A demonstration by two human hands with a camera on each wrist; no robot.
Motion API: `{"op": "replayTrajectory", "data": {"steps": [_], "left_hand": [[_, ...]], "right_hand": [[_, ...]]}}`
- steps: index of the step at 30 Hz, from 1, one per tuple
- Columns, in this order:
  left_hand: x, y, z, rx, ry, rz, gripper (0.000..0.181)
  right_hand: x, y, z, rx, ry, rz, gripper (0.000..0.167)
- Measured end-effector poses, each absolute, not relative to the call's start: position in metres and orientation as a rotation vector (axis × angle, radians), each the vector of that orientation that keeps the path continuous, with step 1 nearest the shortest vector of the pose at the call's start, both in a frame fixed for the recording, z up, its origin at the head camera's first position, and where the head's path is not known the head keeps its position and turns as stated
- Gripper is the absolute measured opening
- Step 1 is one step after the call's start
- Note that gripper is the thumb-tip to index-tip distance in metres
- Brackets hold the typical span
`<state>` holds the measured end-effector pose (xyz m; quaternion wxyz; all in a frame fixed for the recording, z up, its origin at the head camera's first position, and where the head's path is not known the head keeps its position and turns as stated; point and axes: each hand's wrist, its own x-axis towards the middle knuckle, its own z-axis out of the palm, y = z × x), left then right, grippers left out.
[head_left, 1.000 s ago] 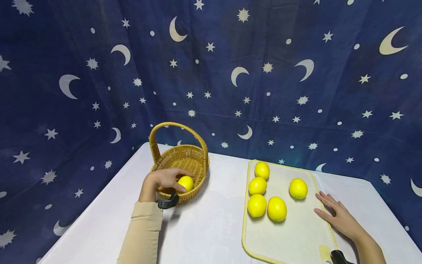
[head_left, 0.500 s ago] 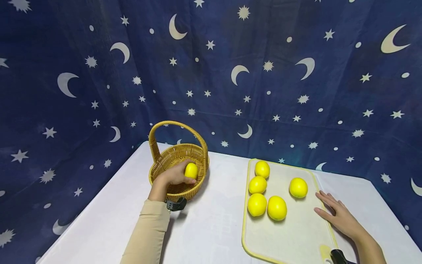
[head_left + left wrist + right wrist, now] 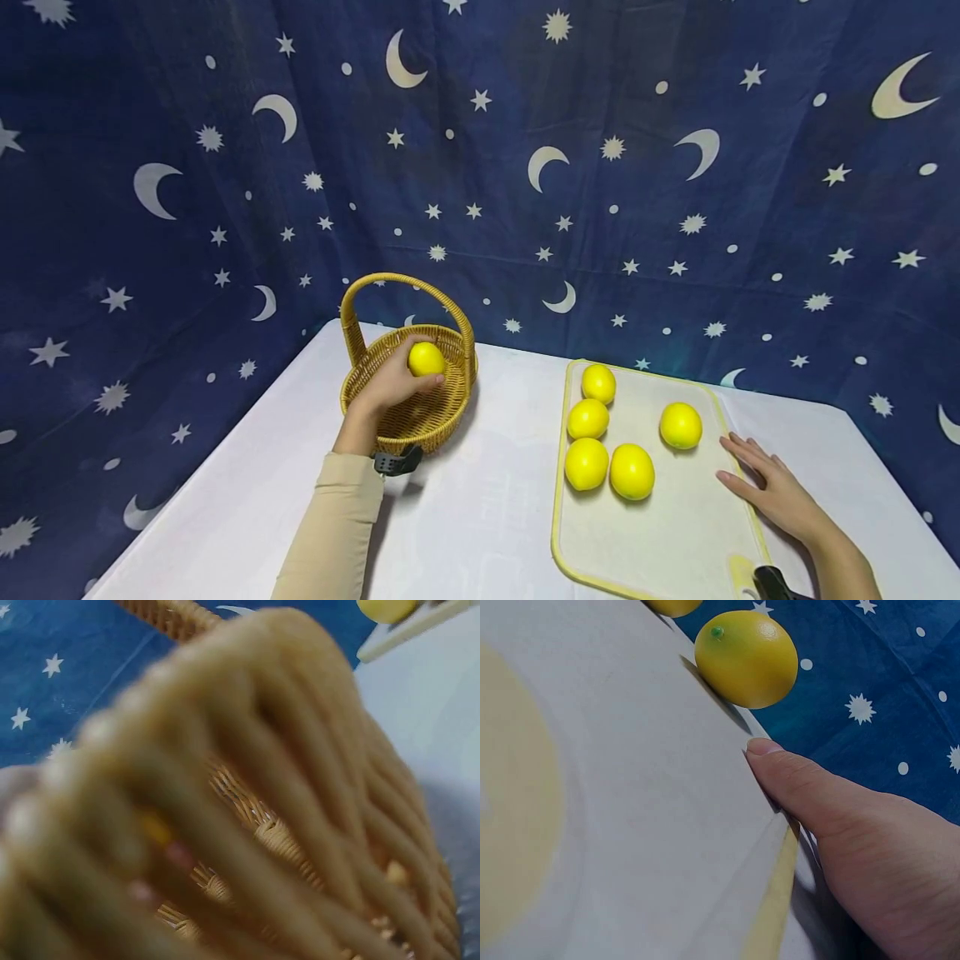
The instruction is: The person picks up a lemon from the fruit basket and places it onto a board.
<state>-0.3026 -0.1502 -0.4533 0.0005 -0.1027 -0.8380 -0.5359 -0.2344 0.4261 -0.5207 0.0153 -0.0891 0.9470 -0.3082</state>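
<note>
In the head view my left hand [image 3: 392, 382] reaches over the near rim of a wicker basket [image 3: 427, 433] with a tall handle. It grips a yellow lemon [image 3: 427, 358] between thumb and fingers, inside the basket's rim. The basket's weave [image 3: 247, 742] fills the left wrist view and hides most of that hand. My right hand [image 3: 776, 493] rests with its fingers spread on the right edge of a white cutting board [image 3: 660, 542] with a yellow border. Its thumb [image 3: 802, 780] shows in the right wrist view, near a single lemon [image 3: 746, 660] but apart from it.
Several lemons [image 3: 587, 464] form a group along the board's left side. One more lemon [image 3: 681, 426] sits near its upper right. A white-covered table [image 3: 495, 467] carries everything, and a dark blue curtain [image 3: 480, 167] with moons and stars stands behind.
My left hand has moved the lemon from the basket's near side further back inside it, slightly rightward. My right hand and the lemons on the board stay put.
</note>
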Motion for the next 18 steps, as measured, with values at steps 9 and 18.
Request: {"op": "replayTrajectory", "data": {"steps": [9,18], "left_hand": [[-0.3038,-0.1510,-0.4481,-0.323,-2.301,-2.102,0.050],[-0.3048,-0.1565,-0.4482,-0.332,-2.393,-1.991,0.046]], "right_hand": [[-0.2332,0.4260,-0.5205,-0.292,2.954,-0.967,0.073],[-0.2348,0.4268,-0.5224,-0.283,2.955,-0.956,0.074]]}}
